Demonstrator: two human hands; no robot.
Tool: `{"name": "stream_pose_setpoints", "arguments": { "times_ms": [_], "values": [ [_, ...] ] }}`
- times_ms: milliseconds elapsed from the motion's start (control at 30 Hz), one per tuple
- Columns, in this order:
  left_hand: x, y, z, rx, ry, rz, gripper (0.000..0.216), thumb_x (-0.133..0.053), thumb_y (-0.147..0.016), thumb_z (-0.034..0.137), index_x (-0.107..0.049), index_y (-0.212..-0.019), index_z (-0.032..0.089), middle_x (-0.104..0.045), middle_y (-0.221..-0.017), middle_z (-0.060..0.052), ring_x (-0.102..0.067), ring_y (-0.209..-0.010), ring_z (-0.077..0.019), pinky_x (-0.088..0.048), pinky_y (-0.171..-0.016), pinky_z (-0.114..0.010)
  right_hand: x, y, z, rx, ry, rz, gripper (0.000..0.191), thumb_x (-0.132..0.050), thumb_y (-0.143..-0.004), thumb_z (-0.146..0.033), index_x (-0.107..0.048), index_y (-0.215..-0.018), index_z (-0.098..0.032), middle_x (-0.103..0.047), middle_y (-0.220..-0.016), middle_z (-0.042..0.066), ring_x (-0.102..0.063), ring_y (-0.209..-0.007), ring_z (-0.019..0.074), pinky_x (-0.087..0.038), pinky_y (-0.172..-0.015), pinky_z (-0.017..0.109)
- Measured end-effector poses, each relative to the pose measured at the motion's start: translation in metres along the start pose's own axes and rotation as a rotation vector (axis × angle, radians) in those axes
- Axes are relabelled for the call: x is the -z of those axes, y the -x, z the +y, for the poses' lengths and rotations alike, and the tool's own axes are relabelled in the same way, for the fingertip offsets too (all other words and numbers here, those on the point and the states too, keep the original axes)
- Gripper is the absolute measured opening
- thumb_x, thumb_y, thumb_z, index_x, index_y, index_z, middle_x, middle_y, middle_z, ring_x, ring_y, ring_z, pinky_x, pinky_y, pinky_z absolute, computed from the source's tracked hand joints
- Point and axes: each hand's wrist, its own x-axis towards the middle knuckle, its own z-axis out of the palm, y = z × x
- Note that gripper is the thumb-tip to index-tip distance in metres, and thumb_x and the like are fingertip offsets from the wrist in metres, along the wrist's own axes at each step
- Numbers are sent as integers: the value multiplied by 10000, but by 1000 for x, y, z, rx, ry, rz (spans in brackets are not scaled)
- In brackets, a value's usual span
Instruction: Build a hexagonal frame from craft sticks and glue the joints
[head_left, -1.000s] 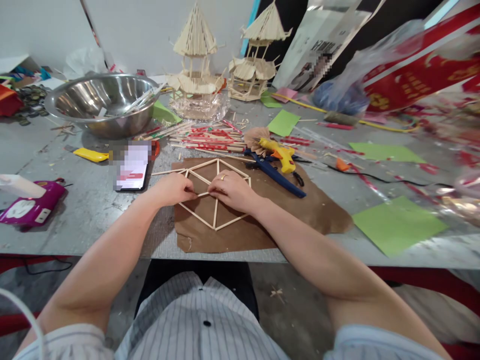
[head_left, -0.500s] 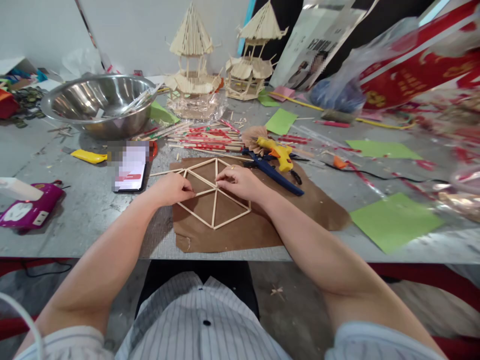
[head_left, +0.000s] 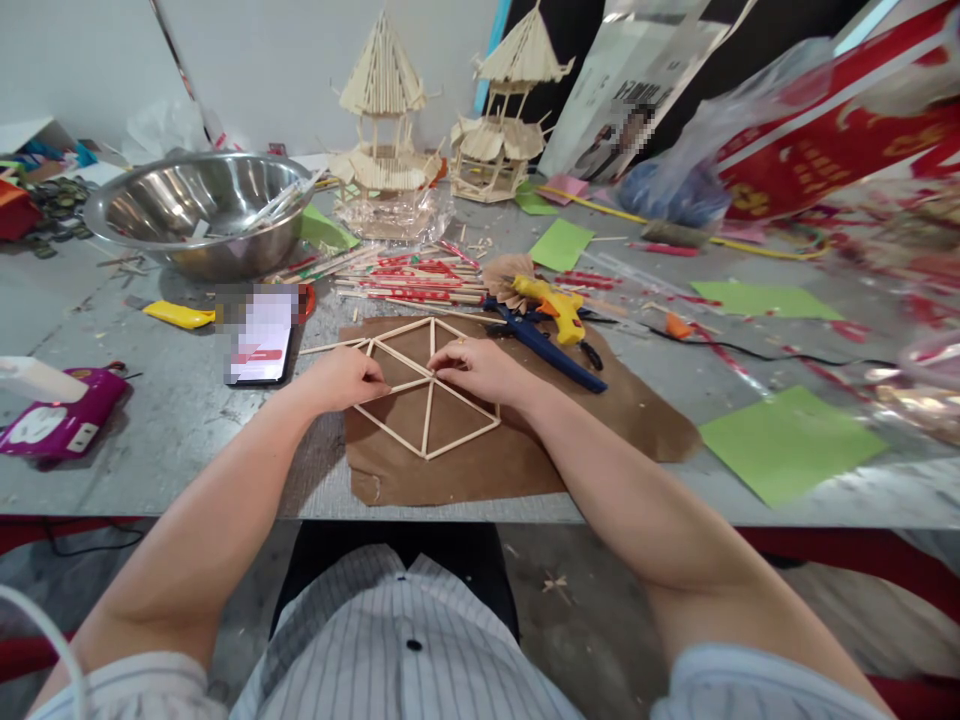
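Observation:
A six-sided frame of pale wooden sticks (head_left: 427,418), with spokes meeting in the middle, lies on a brown sheet (head_left: 457,482). My left hand (head_left: 346,378) is closed at the frame's left side, its thumb and fingertips pinching a spoke there. At the hub, my right hand (head_left: 472,365) has its thumb and fingertips pressed together on the sticks where the spokes meet. One loose-looking stick (head_left: 330,347) juts out to the left past the frame's upper left corner. The right hand covers part of the frame's right side.
Right of the frame lie a yellow glue gun (head_left: 555,308) and blue-handled pliers (head_left: 551,350). Behind are a bundle of sticks (head_left: 420,275), a steel bowl (head_left: 217,255) and two stick pagodas (head_left: 382,90). A phone (head_left: 262,335) and yellow cutter (head_left: 180,315) lie left.
My right hand has shifted very slightly left at the hub, and the frame's lower part has moved a touch with it. My left hand keeps its place.

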Motion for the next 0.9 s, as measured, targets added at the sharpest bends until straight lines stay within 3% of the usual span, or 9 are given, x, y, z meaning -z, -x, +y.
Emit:
{"name": "stream_pose_setpoints", "arguments": {
  "times_ms": [267, 900],
  "values": [
    [2, 1, 2, 5, -19, -9, 301, -468, -706, 376, -687, -769, 179, -634, -641, -10, -484, -562, -98, -311, -535, -210, -4, -2, 1, 77, 44, 30, 139, -503, -762, -218, -629, -803, -179, -625, -781, 38, -539, -750, 139, -390, -699, 264],
    [0, 1, 1, -26, -12, 5, 280, -468, -713, 354, -680, -733, 172, -608, -587, -6, -463, -526, -91, -303, -526, -214, -1, -1, 0, 73, 15, 1, 119, -522, -740, -204, -624, -792, -169, -622, -772, 35, -534, -745, 136, -384, -695, 256]
  ]
}}
